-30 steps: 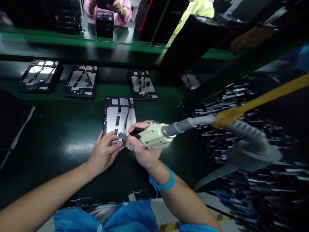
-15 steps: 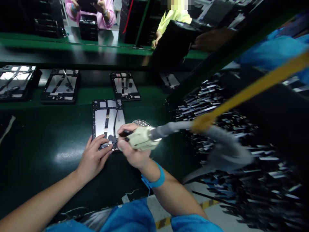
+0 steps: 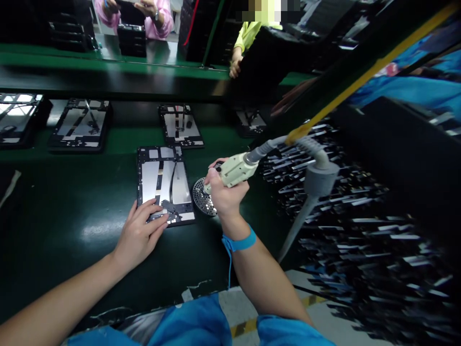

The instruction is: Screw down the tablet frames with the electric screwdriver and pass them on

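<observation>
An opened tablet back frame (image 3: 163, 182) lies on the green belt in front of me. My left hand (image 3: 141, 233) rests on its near edge, fingers stretched flat and pressing it down. My right hand (image 3: 224, 192) is wrapped round a cream electric screwdriver (image 3: 236, 169), whose tip points down at a round perforated screw dish (image 3: 203, 197) just right of the frame. A grey hose (image 3: 309, 158) runs from the tool up to a yellow line. A blue wrist strap (image 3: 239, 242) circles my right wrist.
Several more open tablet frames (image 3: 81, 125) lie along the conveyor behind. Trays of dark small parts (image 3: 345, 202) fill the right side. Across the line, a person in pink (image 3: 144, 14) and a person in yellow (image 3: 248, 38) are handling black trays.
My right hand has carried the screwdriver off the tablet's near corner, rightward and farther away, to above the screw dish. My left hand stays on the frame.
</observation>
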